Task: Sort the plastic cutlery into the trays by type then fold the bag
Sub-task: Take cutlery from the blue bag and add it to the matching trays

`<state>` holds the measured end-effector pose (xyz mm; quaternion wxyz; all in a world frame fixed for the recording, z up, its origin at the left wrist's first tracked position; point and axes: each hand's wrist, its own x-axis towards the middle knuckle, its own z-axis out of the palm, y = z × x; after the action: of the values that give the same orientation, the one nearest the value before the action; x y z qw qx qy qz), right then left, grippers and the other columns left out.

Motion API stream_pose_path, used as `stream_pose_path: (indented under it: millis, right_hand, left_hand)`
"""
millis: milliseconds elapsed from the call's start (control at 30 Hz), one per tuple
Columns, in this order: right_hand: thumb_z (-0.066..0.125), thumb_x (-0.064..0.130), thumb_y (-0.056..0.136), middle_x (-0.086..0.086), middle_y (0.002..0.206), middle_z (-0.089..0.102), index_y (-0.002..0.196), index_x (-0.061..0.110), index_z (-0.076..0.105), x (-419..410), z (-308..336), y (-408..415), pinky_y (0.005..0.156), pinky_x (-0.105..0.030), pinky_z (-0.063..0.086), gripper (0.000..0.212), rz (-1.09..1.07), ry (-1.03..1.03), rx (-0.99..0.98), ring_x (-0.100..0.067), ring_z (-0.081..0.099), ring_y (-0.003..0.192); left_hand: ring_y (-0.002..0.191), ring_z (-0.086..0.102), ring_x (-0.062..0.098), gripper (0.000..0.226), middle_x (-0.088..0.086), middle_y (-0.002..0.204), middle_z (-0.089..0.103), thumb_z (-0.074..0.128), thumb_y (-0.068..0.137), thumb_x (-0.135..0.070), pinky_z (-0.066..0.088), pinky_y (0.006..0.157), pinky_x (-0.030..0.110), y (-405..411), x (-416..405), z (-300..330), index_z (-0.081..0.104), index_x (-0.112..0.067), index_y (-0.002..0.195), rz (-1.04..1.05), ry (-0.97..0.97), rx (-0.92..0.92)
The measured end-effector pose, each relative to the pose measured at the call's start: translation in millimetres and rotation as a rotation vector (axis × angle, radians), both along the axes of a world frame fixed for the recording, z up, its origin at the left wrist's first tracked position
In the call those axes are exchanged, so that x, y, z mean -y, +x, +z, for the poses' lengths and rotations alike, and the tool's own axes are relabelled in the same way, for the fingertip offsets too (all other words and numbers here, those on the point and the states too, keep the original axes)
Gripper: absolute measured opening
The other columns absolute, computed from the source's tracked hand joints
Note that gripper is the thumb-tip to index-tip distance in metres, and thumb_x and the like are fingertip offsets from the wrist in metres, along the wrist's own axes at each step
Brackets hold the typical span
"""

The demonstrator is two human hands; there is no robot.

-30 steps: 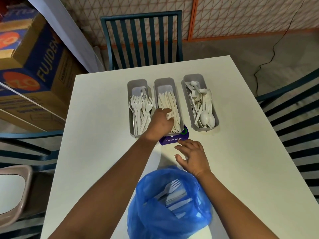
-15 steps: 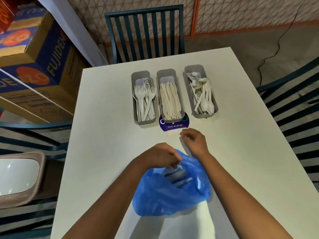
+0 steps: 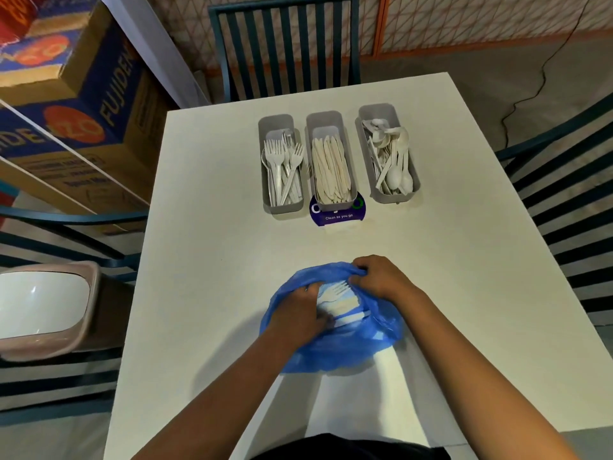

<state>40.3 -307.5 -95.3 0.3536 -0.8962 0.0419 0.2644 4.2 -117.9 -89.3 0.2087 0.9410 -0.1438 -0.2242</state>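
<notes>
My right hand (image 3: pixel 381 280) pinches the limp, slippery bag (image 3: pixel 335 346) rim while my left hand (image 3: pixel 300 315) fingers curl on light, stiff cutlery (image 3: pixel 341 308) handles inside.

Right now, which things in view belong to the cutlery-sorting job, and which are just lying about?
Job:
crumpled blue plastic bag
white plastic cutlery in the bag
grey fork tray
grey knife tray
grey spoon tray
left hand inside the bag
right hand gripping its rim

Lying about:
purple round sticker
printed cardboard box
dark green slatted chairs
pink-rimmed bin
</notes>
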Motion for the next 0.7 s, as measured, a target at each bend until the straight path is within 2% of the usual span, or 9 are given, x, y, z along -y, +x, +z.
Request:
stream_pose_path:
  millis: [100,200,267,367,433,500,567,633,700]
  right_hand:
    - [0.053,0.009,0.085,-0.001,0.074,0.055,0.062,0.024,0.049,-2,1,-2,0.059,-0.028,0.036,0.027,-0.149,0.065,0.038,-0.022,0.051,0.076]
    - [0.049,0.002,0.084,-0.013,0.087,0.062,0.077,0.01,0.058,-2,0,-4,0.065,-0.029,0.039,0.014,-0.235,0.122,0.06,-0.021,0.052,0.077]
    - [0.047,0.0,0.084,-0.015,0.087,0.062,0.079,0.006,0.058,0,0,-7,0.063,-0.029,0.038,0.014,-0.256,0.139,0.083,-0.021,0.051,0.076]
    - [0.05,0.004,0.086,-0.001,0.075,0.057,0.07,0.016,0.054,1,2,-12,0.057,-0.022,0.037,0.02,-0.269,0.176,0.086,-0.016,0.049,0.07]
    - [0.06,0.013,0.084,0.001,0.074,0.058,0.075,0.017,0.058,3,4,-15,0.058,-0.021,0.039,0.01,-0.26,0.204,0.062,-0.012,0.052,0.067]
    - [0.066,0.017,0.081,-0.001,0.077,0.062,0.083,0.014,0.063,6,5,-16,0.061,-0.023,0.043,0.005,-0.226,0.195,0.015,-0.013,0.056,0.069]
    - [0.065,0.015,0.081,-0.003,0.078,0.062,0.08,0.014,0.062,7,4,-17,0.061,-0.026,0.043,0.003,-0.2,0.148,-0.014,-0.017,0.058,0.071]
    - [0.061,0.011,0.083,-0.004,0.078,0.061,0.079,0.014,0.061,6,4,-17,0.061,-0.026,0.042,0.006,-0.221,0.152,0.002,-0.019,0.057,0.072]
    - [0.058,0.007,0.085,-0.005,0.077,0.059,0.08,0.011,0.06,5,4,-15,0.057,-0.021,0.039,0.007,-0.238,0.18,0.027,-0.016,0.053,0.069]
  left_hand:
    - [0.121,0.05,0.025,0.059,0.009,0.137,0.048,0.057,0.089,-0.023,0.041,0.099,0.033,-1,4,1,0.033,-0.015,0.143,-0.008,0.054,-0.025]
    - [0.108,0.056,0.029,0.041,0.013,0.123,0.057,0.055,0.09,-0.018,0.047,0.09,0.037,-2,6,0,0.045,-0.012,0.129,-0.024,0.082,-0.06]
    - [0.103,0.057,0.03,0.03,0.014,0.116,0.059,0.053,0.091,-0.016,0.046,0.087,0.037,-3,7,0,0.049,-0.01,0.12,-0.021,0.06,-0.05]
    - [0.113,0.054,0.025,0.033,0.01,0.123,0.059,0.049,0.094,-0.017,0.037,0.097,0.026,-8,3,-9,0.05,-0.011,0.126,0.005,-0.025,0.069]
    - [0.114,0.055,0.023,0.036,0.007,0.123,0.061,0.047,0.095,-0.017,0.031,0.098,0.017,-9,-2,-13,0.052,-0.01,0.13,0.033,-0.083,0.186]
    - [0.094,0.066,0.024,0.028,0.009,0.103,0.07,0.05,0.092,-0.013,0.042,0.087,0.017,-9,-5,-13,0.063,-0.005,0.115,0.04,-0.133,0.306]
    - [0.066,0.068,0.02,0.026,0.008,0.077,0.072,0.049,0.086,-0.015,0.052,0.069,0.022,-10,-5,-15,0.071,-0.004,0.093,-0.016,-0.155,0.446]
    - [0.057,0.065,0.018,0.028,0.005,0.069,0.07,0.046,0.084,-0.017,0.05,0.064,0.022,-10,-4,-17,0.072,-0.007,0.084,-0.063,-0.147,0.516]
    - [0.06,0.064,0.019,0.025,0.004,0.071,0.069,0.046,0.082,-0.017,0.048,0.065,0.023,-10,-2,-16,0.07,-0.01,0.082,-0.082,-0.176,0.483]
